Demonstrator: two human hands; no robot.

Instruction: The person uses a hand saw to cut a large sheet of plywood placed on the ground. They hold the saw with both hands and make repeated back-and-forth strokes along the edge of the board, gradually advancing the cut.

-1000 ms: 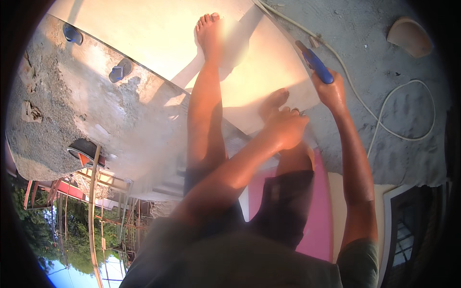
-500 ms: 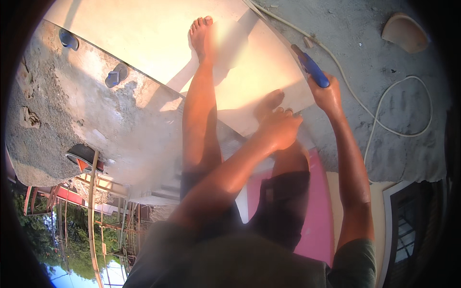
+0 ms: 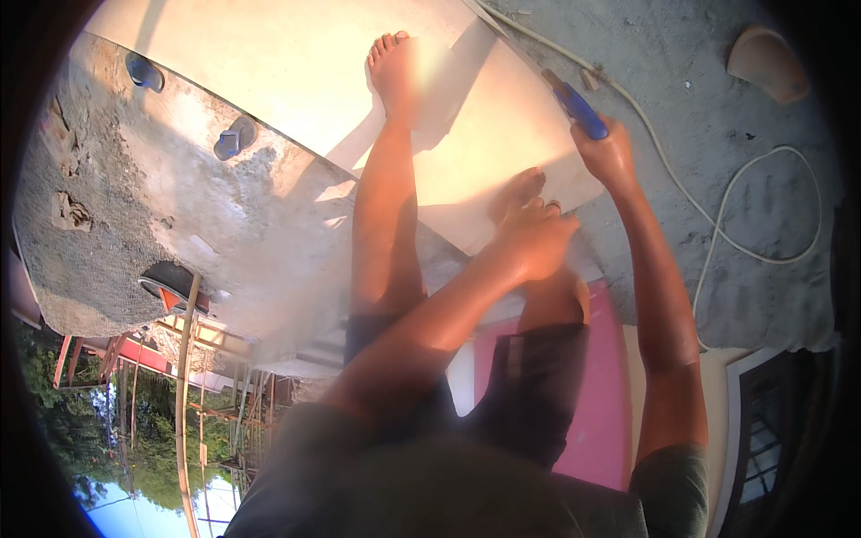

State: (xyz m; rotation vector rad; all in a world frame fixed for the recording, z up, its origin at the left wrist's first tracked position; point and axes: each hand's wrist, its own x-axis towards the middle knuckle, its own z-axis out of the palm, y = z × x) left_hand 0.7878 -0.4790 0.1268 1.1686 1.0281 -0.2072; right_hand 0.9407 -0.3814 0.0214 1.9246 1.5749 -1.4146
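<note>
My right hand [image 3: 606,151] is closed around a blue-handled tool [image 3: 581,112] with a narrow brownish end; its exact kind does not show. The tool lies along the right edge of a large pale board [image 3: 296,81]. My left hand [image 3: 541,240] is closed in a fist-like curl in front of my right foot, near the board's lower right corner. Whether anything sits in its fingers is hidden. Both my bare feet rest on the board, my left foot [image 3: 392,76] farther out in the sunlight.
A pale cable [image 3: 659,170] loops over the grey floor [image 3: 771,125] at the right, beyond it a curved clay-coloured piece [image 3: 767,65]. Two sandals [image 3: 235,138] lie on rough ground at the left. Below them are a dark basin [image 3: 170,280] and a bamboo pole [image 3: 186,386].
The whole view has shifted slightly, with most things a little farther right. My right hand and the tool have moved slightly up and left. The left hand keeps its curl.
</note>
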